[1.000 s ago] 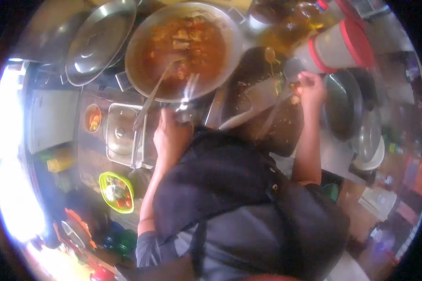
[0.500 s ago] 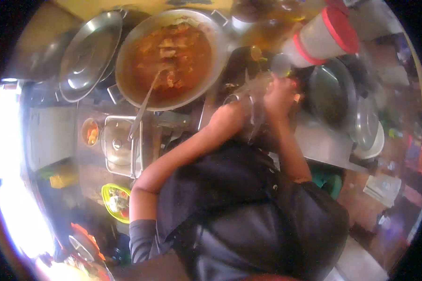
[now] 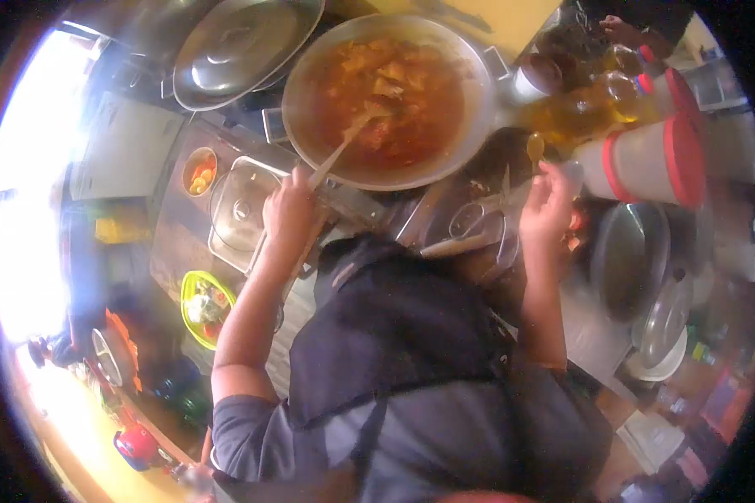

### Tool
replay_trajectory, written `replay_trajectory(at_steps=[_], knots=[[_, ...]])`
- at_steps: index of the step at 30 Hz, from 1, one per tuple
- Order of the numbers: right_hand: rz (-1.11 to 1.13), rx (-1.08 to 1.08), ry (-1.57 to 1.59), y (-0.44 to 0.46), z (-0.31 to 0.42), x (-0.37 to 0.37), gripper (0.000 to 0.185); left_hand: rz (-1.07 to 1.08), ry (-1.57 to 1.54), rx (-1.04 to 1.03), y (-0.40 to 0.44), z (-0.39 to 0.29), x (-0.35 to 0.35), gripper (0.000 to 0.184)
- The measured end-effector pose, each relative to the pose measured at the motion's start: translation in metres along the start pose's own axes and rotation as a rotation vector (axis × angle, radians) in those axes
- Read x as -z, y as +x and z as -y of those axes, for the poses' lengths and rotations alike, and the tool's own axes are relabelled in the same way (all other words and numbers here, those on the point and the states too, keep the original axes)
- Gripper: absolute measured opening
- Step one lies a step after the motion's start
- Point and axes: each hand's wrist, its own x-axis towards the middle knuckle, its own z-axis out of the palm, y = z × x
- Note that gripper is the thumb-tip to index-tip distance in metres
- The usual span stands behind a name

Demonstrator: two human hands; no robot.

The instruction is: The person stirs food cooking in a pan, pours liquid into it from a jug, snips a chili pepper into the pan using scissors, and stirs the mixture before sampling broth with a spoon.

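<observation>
Where utensil (image 3: 339, 158) meets pan (image 3: 478, 101), red stew (image 3: 428, 117) lies.

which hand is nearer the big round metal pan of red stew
Left. The left hand grips a long pale utensil handle just outside the near-left rim of the pan; the right hand is farther off, beyond its near-right side.

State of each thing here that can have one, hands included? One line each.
Large pan: uncovered, holding red stew
Long utensil: one end in the stew
Left hand: closed around the utensil's handle
Right hand: fingers bent, grip unclear
Glass lid: resting over the white tray
Green bowl: uncovered, food inside
Small bowl: uncovered, orange and red pieces inside
Canister: red lid on
</observation>
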Motion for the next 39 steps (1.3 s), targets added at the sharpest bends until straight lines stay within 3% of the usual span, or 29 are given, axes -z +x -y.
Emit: replay_trajectory(at_steps=[2,7,9,11,13,15,17,21,25,28,29,31,33,39], knots=[[-0.022,0.168,-0.036,0.008,0.001,-0.009,0.022,0.035,0.064,-0.053,0.014,0.000,-0.007,0.025],[0.026,0.154,0.072,0.017,0.017,-0.019,0.018,-0.486,0.477,-0.387,0.034,-0.001,0.000,0.026],[0.030,0.211,0.040,0.018,0.020,-0.019,0.017,-0.436,0.539,-0.380,0.039,0.000,0.014,0.027],[0.104,0.132,0.041,0.019,0.023,-0.017,0.018,-0.459,0.485,-0.426,0.041,0.006,0.042,0.027],[0.075,0.137,0.070,0.019,0.020,-0.012,0.020,-0.368,0.509,-0.333,0.036,0.006,0.079,0.026],[0.048,0.140,0.103,0.021,0.009,-0.008,0.021,-0.428,0.461,-0.407,0.042,0.017,0.089,0.026],[0.104,0.110,0.055,0.022,-0.007,-0.005,0.019,-0.186,0.459,-0.096,0.040,-0.001,0.114,0.034],[0.101,0.022,0.012,0.019,-0.009,0.007,0.020,-0.046,0.340,-0.044,0.064,0.010,0.105,0.034],[0.032,-0.015,0.053,0.018,-0.010,0.013,0.024,-0.035,0.182,0.018,0.107,0.029,0.067,0.033],[0.031,-0.063,0.066,0.019,-0.007,0.015,0.025,0.108,-0.142,-0.056,0.125,0.025,0.038,0.036],[0.032,-0.093,0.109,0.018,-0.013,0.011,0.025,0.187,-0.157,0.087,0.127,0.013,0.030,0.035],[0.029,-0.120,0.148,0.022,-0.015,0.006,0.025,0.081,-0.189,-0.041,0.132,-0.002,0.005,0.037],[-0.011,0.033,0.232,0.026,-0.008,0.002,0.024,0.110,-0.116,-0.022,0.119,-0.038,0.032,0.038],[0.029,0.063,0.207,0.034,-0.002,0.004,0.024,0.099,0.103,-0.035,0.080,-0.053,0.090,0.033]])
